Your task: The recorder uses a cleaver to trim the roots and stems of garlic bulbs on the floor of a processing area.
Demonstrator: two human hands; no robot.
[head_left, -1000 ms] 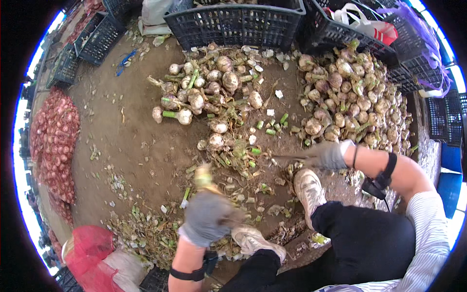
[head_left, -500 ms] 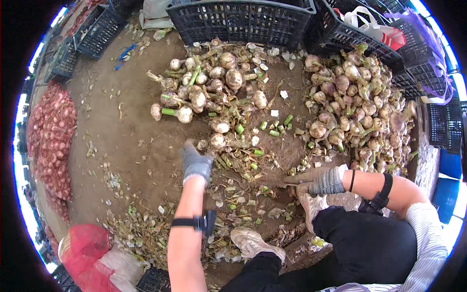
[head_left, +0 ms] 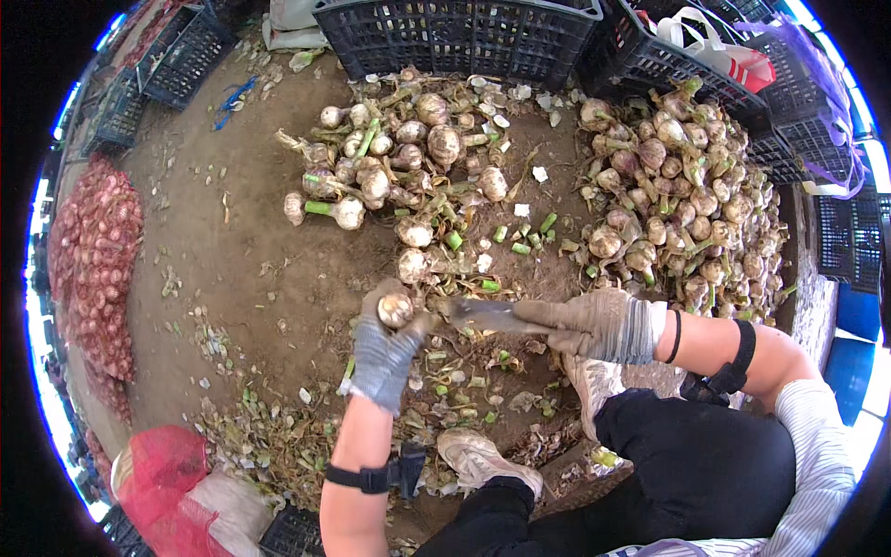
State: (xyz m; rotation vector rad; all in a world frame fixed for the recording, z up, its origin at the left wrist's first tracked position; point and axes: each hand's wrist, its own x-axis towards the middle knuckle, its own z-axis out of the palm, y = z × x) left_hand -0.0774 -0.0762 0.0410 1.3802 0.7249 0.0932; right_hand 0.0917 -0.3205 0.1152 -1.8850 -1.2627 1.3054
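"Garlic [head_left: 687, 215], mostly. How does it sit on the floor [head_left: 241, 232]?"

"Loose, on bare brown ground. Its biggest heap spreads by the right edge, dirty bulbs piled over one another with their stalks on."

"And along the far edge?"

"One long black crate [head_left: 464, 42] with slotted sides. By the left edge stands a red net sack [head_left: 97, 278], packed with bulbs."

"Anything between those?"

"Yes, a smaller heap [head_left: 374, 181], just in front of the crate, bulbs and dry leaves tangled together."

"What about the hands?"

"Both gloved, out in front of the shoes [head_left: 487, 461]. The right hand [head_left: 599, 323] is clamped on the near end of a knife [head_left: 487, 316], its blade pointing left, toward the other hand."

"Is the blade touching anything?"

"I can't tell; it's blurred, with its tip near the left thumb."

"And the left hand [head_left: 382, 351]?"

"Its fingers are wrapped around one garlic bulb [head_left: 395, 311], lifted just in front of the smaller heap's near end."

"Smallest things?"

"Cut green stalk pieces [head_left: 521, 248], scattered between the two heaps."
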